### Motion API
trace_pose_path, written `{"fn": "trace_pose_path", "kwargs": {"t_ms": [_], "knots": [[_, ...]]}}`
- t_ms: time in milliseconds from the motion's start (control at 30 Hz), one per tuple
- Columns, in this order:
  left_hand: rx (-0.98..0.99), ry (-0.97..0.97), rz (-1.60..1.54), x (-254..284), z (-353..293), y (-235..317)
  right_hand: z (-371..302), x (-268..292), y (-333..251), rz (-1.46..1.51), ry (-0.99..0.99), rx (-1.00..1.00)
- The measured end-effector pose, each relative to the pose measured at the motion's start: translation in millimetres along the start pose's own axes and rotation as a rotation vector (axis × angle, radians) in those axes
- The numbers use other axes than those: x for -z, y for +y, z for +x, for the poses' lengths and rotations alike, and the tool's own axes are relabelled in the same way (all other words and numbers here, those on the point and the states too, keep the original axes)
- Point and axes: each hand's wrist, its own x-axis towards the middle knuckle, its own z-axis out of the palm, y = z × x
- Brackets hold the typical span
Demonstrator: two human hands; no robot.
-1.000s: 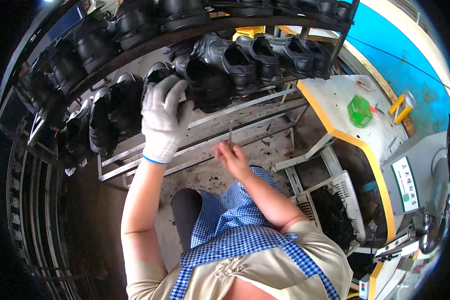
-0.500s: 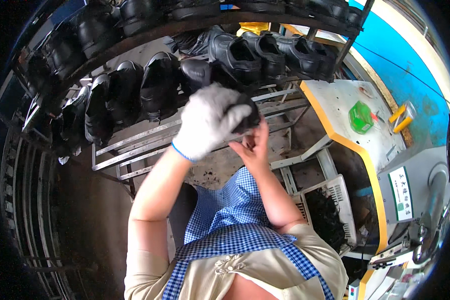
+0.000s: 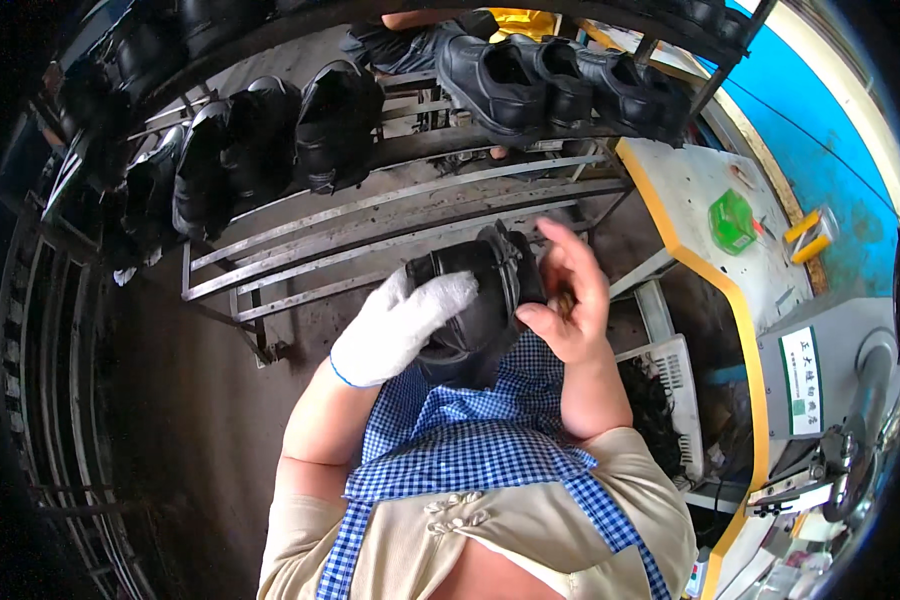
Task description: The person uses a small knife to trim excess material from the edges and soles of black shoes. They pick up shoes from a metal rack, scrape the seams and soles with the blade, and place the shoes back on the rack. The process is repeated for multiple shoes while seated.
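A black shoe [image 3: 467, 340] is held in front of my apron, tilted, and I cannot tell whether a second one is pressed against it. My left hand [image 3: 395, 325], in a white knitted glove with a blue cuff edge, grips it from the left, thumb across its upper. At its right end my bare right hand [image 3: 573, 290] closes around the black edge, thumb below and fingers above. Something small and brownish shows within the right hand's curl, too unclear to name. Just beyond are black shoes [image 3: 338, 125] on the rack [image 3: 410, 150], with a gap between two groups.
On the right stands a white table [image 3: 660, 180] with a yellow edge, bearing a green container [image 3: 732, 222] and a yellow-handled item [image 3: 810, 235]. Below it is a white basket [image 3: 685, 400] with dark scraps. A grey machine [image 3: 820, 370] stands nearby. Another person's arm [image 3: 420, 18] shows behind the rack.
Both hands have come back from the rack toward my body with the black shoe. A gap now shows on the shelf where dark shoes were.
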Motion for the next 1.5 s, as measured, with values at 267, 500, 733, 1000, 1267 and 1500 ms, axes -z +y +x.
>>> {"fn": "trace_pose_path", "kwargs": {"t_ms": [267,500,733,1000,1267,1500], "knots": [[-0.424,0.161,0.710,-2,-6,-19,21,-5,-22,-0.615,-0.267,0.386],[-0.683,0.250,1.046,7,-6,-40,20,-22,-21,-0.874,-0.346,0.490],[-0.519,0.242,0.995,15,-17,-44,20,-27,2,-0.693,-0.320,0.349],[-0.566,0.223,0.833,15,-19,-37,22,-29,3,-0.496,-0.324,0.293],[-0.422,0.276,0.889,16,-20,-37,13,-40,13,-0.682,-0.327,0.475],[-0.581,0.369,0.930,24,-22,-50,12,-40,1,-0.319,-0.524,0.055]]}}
